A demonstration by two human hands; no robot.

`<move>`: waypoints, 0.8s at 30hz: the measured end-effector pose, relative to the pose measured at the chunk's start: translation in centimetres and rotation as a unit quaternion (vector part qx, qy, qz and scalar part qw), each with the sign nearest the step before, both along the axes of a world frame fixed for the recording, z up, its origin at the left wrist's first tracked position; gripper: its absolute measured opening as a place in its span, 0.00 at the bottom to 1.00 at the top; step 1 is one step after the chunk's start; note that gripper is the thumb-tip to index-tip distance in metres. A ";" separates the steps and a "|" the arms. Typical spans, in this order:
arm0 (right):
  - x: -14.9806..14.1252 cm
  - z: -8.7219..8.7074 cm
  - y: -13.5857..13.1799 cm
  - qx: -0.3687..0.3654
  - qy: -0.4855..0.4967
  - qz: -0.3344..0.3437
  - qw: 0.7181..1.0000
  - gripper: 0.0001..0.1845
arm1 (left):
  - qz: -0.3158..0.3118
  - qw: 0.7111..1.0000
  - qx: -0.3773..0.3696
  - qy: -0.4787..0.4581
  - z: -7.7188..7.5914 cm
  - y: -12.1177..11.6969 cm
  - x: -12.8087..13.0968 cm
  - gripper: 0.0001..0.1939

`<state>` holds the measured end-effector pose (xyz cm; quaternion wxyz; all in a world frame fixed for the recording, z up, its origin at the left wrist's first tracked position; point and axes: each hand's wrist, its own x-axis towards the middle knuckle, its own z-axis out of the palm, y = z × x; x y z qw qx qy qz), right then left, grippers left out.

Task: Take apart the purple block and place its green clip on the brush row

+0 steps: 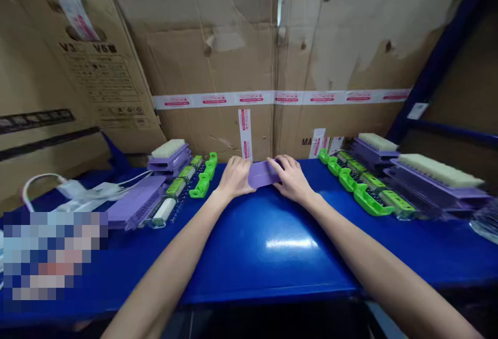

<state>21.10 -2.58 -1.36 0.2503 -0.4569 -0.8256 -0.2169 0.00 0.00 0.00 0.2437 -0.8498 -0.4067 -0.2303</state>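
Observation:
A small purple plastic piece (263, 173) sits at the far middle of the blue table (272, 256), gripped from both sides. My left hand (235, 177) closes on its left end and my right hand (292, 178) on its right end, fingers curled over the top. Both forearms stretch out across the table toward it. The piece's underside is hidden.
Left of my hands lie purple parts (136, 201), a purple brush with pale bristles (169, 154) and a row of green clips (205, 175). On the right are more green clips (363, 191) and purple brushes (436, 178). Cardboard boxes (249, 59) wall the back. A white cable (46, 186) lies far left.

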 end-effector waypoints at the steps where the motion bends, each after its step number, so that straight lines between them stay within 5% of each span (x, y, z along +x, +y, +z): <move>1: 0.0 0.1 0.0 0.000 -0.001 -0.001 1.000 0.38 | 0.000 1.000 0.002 0.004 0.0 0.0 0.1 0.23; 17: 1.0 -0.4 0.4 0.036 0.018 0.018 0.999 0.38 | -0.089 0.989 -0.035 -0.117 -0.4 -0.6 0.2 0.32; 24: 1.0 -0.6 0.5 0.037 0.008 0.024 0.999 0.38 | -0.131 0.982 -0.039 -0.130 -0.3 -0.6 0.6 0.26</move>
